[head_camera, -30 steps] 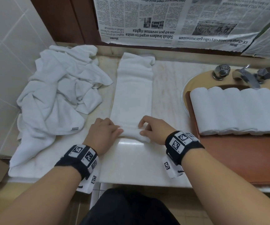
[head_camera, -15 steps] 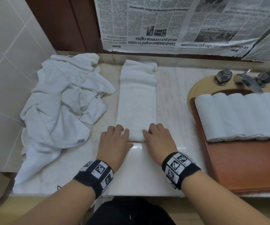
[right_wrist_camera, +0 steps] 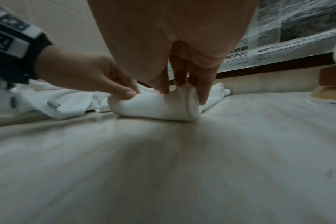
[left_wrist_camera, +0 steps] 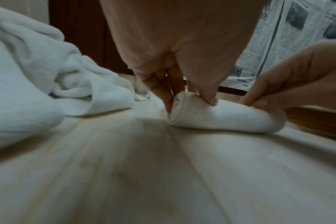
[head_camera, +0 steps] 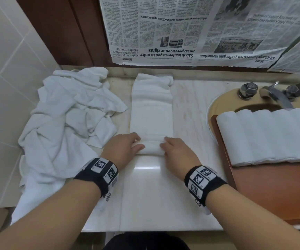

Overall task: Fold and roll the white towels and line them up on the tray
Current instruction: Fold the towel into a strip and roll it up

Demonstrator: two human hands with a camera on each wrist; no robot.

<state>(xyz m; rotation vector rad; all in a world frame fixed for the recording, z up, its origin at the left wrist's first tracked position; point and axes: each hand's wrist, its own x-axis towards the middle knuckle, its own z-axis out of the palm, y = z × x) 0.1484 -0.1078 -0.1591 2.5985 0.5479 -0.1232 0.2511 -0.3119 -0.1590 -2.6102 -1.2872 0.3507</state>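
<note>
Head view: bright, even light; a glare patch on the counter (head_camera: 145, 170) near the person; edges bowed by the wide lens. Wrist views: dim, grainy, soft; the near counter surface is streaked with blur; palms shadowed; a soft shadow under the towel roll (left_wrist_camera: 220, 116).

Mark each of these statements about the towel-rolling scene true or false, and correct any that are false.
1. Both hands are on the near, rolled end of the folded towel. True: the left hand and right hand hold the roll at its two ends.
2. The tray holds no towels yet. False: a row of rolled towels lies across its far part.
3. The heap of loose towels lies to the left of the towel being rolled. True.
4. The towel is rolled up completely. False: most of its length lies flat on the counter beyond the roll.
</note>
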